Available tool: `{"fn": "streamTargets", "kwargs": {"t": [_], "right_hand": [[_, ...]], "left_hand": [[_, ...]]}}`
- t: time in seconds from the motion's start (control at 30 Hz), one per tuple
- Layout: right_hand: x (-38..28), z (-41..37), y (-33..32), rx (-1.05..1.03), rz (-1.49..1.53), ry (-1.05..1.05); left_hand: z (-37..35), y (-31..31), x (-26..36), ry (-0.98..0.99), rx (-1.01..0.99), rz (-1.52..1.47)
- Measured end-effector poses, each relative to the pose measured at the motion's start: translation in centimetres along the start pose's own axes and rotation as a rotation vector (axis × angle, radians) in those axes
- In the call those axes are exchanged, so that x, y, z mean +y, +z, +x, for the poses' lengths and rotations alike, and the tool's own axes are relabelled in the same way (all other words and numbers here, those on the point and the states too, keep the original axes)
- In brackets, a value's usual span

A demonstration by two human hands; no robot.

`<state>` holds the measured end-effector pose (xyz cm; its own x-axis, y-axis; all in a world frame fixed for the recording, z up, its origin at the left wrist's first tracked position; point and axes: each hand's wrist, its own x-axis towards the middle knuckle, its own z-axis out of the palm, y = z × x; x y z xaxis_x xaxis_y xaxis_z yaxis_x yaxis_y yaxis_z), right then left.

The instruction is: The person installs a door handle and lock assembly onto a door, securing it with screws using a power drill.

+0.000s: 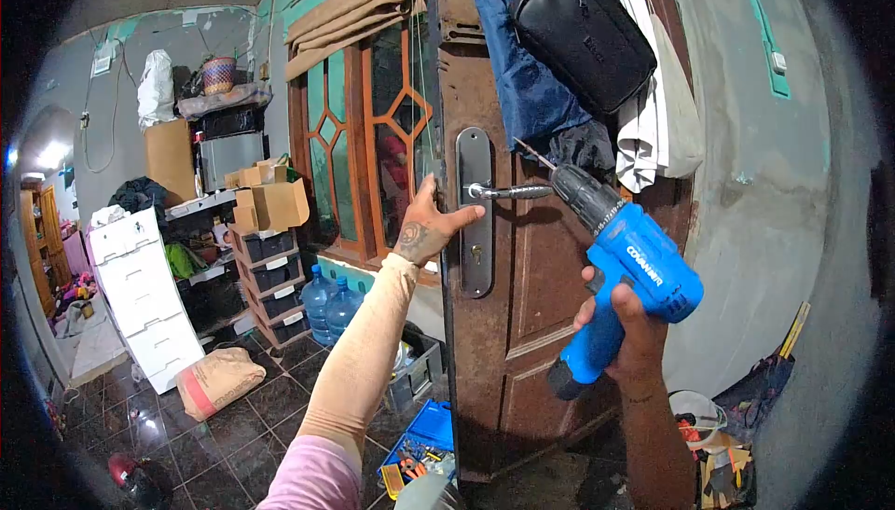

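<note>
As the right hand (626,323) is gripping the blue drill (643,263), the left hand (429,230) is reaching the door (550,323)!
Left fingers are spreading open by the door's handle-side edge, thumb pointing across the lock plate (476,272); the drill's bit (534,152) is angling upward above the lever handle (522,192).

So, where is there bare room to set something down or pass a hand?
Floor shows bare between the paper sack and the pink sleeve; the door, below its handle, between lock plate and drill. Crowded: the upper door, with its black bag and blue cloth, and inside the blue toolbox.
</note>
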<state>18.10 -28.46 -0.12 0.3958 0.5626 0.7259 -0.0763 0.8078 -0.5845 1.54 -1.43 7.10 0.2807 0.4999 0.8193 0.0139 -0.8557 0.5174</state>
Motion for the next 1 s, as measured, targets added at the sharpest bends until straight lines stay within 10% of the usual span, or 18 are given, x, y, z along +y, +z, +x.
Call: {"fn": "streamTargets", "kwargs": {"t": [1.0], "right_hand": [[-8.4, 2.8, 3.3, -0.034, -0.469, -0.001]], "left_hand": [[-3.1, 1.4, 5.6, 0.173, 0.106, -0.146]]}}
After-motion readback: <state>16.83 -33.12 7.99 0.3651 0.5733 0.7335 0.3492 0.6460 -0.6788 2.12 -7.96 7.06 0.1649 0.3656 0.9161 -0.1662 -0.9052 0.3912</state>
